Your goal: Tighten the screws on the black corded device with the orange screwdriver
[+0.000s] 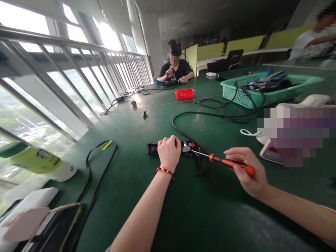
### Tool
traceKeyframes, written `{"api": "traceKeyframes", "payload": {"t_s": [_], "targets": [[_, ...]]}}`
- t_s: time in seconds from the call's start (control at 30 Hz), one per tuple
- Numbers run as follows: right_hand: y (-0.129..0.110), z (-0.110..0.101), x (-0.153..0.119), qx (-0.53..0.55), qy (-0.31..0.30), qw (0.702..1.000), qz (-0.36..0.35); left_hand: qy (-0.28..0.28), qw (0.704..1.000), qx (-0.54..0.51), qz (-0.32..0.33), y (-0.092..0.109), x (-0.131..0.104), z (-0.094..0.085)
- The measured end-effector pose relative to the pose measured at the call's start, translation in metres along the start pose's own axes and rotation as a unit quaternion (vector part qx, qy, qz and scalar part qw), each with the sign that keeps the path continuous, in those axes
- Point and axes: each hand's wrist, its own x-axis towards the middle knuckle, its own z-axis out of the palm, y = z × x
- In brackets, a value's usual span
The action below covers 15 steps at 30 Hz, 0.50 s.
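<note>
A black corded device (152, 148) with its inside exposed lies on the green table. Metal parts, an orange-red part and thin wires show in its opened middle, and a handle-like piece points toward me. My left hand (169, 150) is closed over its left half and holds it down; the fingertips are partly hidden. In my right hand (249, 175) is a screwdriver (225, 162) with an orange and black handle, gripped between thumb and fingers. Its thin shaft slants left, and the tip reaches the exposed parts; I cannot tell whether it sits in a screw.
A red tray (185, 94) stands ahead, and a green basket (236, 96) with tools and cable is at right. A bottle (44, 161), phone (57, 227) and black strap (89, 171) lie at left. Another person (175, 66) works at the far end.
</note>
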Motion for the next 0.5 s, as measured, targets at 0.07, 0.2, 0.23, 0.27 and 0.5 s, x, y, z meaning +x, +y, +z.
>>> {"api": "traceKeyframes", "payload": {"t_s": [0.07,0.2,0.23,0.27,0.5], "targets": [[0.0017,0.002,-0.0026,0.005,0.036,0.999,-0.005,0.012,1.0,-0.013,0.006,-0.0006,0.0,0.0008],[0.0038,0.0037,-0.0028,0.009,0.065,0.996,-0.057,0.025,0.999,-0.033,0.01,-0.0015,-0.0003,0.0012],[0.0035,0.0034,-0.0019,0.008,0.058,0.996,-0.074,0.026,0.999,-0.035,0.01,-0.0015,-0.0004,0.001],[0.003,0.0028,-0.001,0.0,0.046,0.995,-0.089,0.028,0.999,-0.037,0.01,-0.0014,-0.0005,0.0007],[-0.0027,0.0003,0.0025,-0.057,0.022,0.988,-0.139,0.049,0.998,-0.048,0.01,-0.0006,-0.0014,-0.0004]]}}
